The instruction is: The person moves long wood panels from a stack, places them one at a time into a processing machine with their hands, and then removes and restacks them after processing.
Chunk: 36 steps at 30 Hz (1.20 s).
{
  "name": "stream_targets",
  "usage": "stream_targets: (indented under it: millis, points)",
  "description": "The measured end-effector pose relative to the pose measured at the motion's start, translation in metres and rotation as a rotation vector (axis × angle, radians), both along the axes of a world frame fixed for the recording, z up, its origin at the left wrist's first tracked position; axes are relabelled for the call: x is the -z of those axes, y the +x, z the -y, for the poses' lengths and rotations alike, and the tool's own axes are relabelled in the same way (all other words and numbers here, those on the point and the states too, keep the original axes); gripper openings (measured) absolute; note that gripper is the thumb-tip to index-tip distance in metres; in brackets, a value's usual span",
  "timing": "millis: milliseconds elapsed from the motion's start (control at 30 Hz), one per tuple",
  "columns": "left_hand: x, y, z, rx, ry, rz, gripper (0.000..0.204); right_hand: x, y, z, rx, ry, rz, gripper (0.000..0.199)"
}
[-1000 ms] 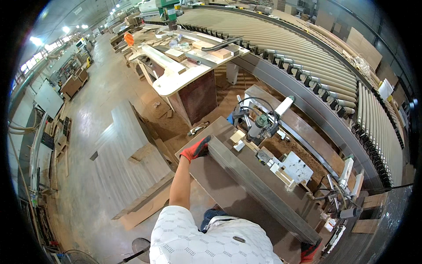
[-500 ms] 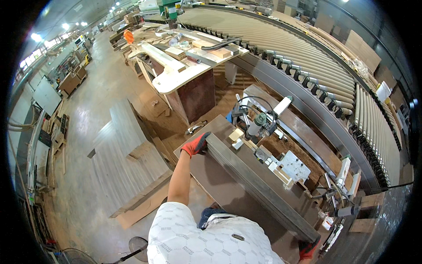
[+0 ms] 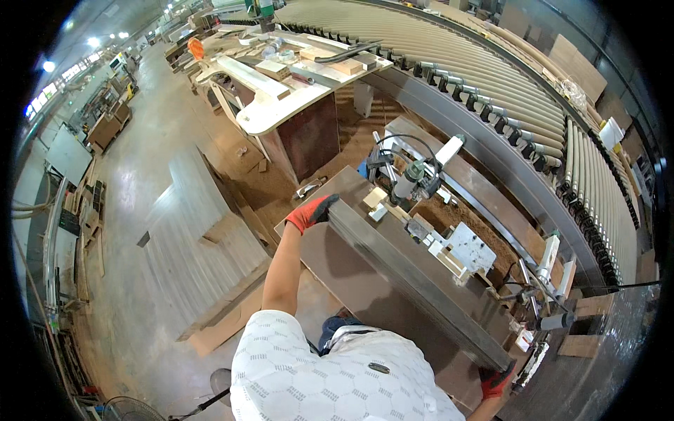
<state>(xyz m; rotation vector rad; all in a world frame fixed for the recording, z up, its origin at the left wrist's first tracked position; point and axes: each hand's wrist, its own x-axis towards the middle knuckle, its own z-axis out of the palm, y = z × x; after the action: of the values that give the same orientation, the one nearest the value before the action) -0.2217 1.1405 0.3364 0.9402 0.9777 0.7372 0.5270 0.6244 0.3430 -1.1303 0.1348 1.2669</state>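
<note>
A bundle of long grey wood-look boards (image 3: 414, 281) stands on edge across the brown tabletop (image 3: 351, 270), running from upper left to lower right. My left hand (image 3: 314, 212), in a red glove with dark palm, is closed over the bundle's far left end. At the near right end my right hand (image 3: 496, 381), gloved the same way, grips the boards; some of its fingers are hidden. Just beyond the bundle sits a machine with a green-and-grey motor head (image 3: 406, 184), small wooden blocks (image 3: 375, 197) and a white metal plate (image 3: 472, 248).
A stack of grey panels (image 3: 200, 252) lies at the left on cardboard. Ahead stands a cluttered wooden bench (image 3: 270, 116). A large roller conveyor (image 3: 491, 84) runs along the back and right. Sawdust covers the floor by the bench; a fan (image 3: 126, 410) stands lower left.
The view has shifted slightly. Both hands keep their hold on the board bundle, which lies nearly as before; more of my right hand and forearm shows now.
</note>
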Motion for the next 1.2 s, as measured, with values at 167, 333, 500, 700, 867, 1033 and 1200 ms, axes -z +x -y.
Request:
stream_targets:
  millis: [167, 333, 500, 700, 867, 1033, 1200]
  points:
    - [-0.010, 0.011, 0.001, 0.029, 0.047, -0.093, 0.055, 0.022, 0.008, 0.021, -0.136, 0.106, 0.395, 0.081]
    - [-0.010, 0.023, 0.003, -0.076, 0.139, -0.042, 0.054, 0.030, 0.023, 0.028, -0.096, 0.070, 0.357, 0.082]
    - [0.024, 0.039, -0.006, -0.379, 0.452, 0.242, 0.039, 0.037, 0.033, 0.022, -0.174, 0.003, 0.408, 0.081]
    - [0.055, 0.078, -0.008, -0.656, 0.631, -0.049, 0.032, 0.036, 0.032, 0.038, -0.256, 0.056, 0.445, 0.075]
    - [0.076, 0.067, -0.015, -0.773, 0.615, -0.057, 0.031, 0.035, 0.022, 0.025, -0.356, 0.087, 0.827, 0.075]
    - [0.042, 0.075, -0.012, -0.462, 0.363, 0.274, 0.037, 0.060, 0.054, 0.055, -0.241, -0.095, 0.697, 0.085]
    - [0.043, 0.012, 0.002, -0.237, 0.036, 0.020, 0.049, 0.066, 0.052, 0.041, -0.219, -0.143, 0.705, 0.090]
